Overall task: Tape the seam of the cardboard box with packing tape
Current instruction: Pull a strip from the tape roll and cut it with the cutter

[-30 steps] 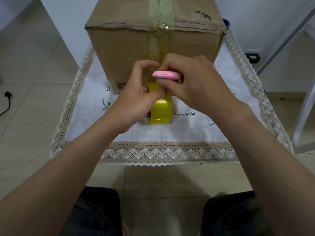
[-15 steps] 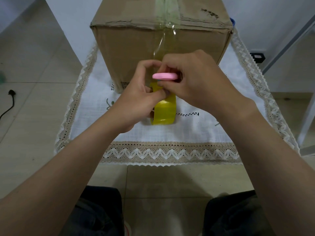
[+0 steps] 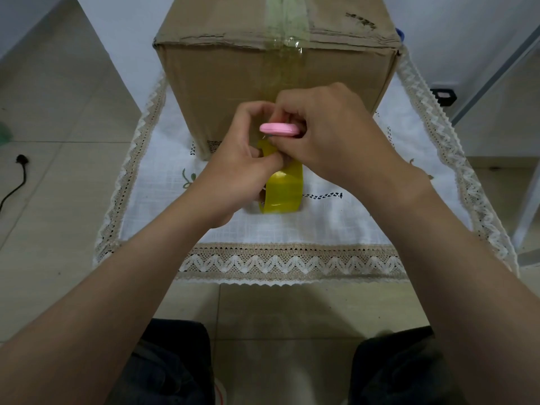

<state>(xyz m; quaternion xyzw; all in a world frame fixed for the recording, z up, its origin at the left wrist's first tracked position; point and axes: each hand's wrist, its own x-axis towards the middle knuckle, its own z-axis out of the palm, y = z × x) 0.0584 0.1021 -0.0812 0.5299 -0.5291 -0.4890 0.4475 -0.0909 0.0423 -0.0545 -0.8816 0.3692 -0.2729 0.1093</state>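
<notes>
Tape from the yellow roll (image 3: 283, 191) already runs along the top seam of the cardboard box (image 3: 233, 80) and down its front face, so the step in hand looks like cutting the strip free. The left hand (image 3: 238, 171) is closed on the roll and pinches the strip near it. The right hand (image 3: 327, 135) holds a small pink cutter (image 3: 279, 130) just above the strip; its blade is too small to see.

To do this well, I think the left hand should keep the strip tight, and the cut should go straight across, close to the box face, with the fingers away from the blade. After that the free end needs pressing flat on the cardboard.

The box stands at the far middle of the table, and the roll is near the centre, in front of it. A white cloth with a lace border (image 3: 292, 261) covers the table. The floor has pale tiles, and a black cable (image 3: 20, 171) lies on them at the left.
</notes>
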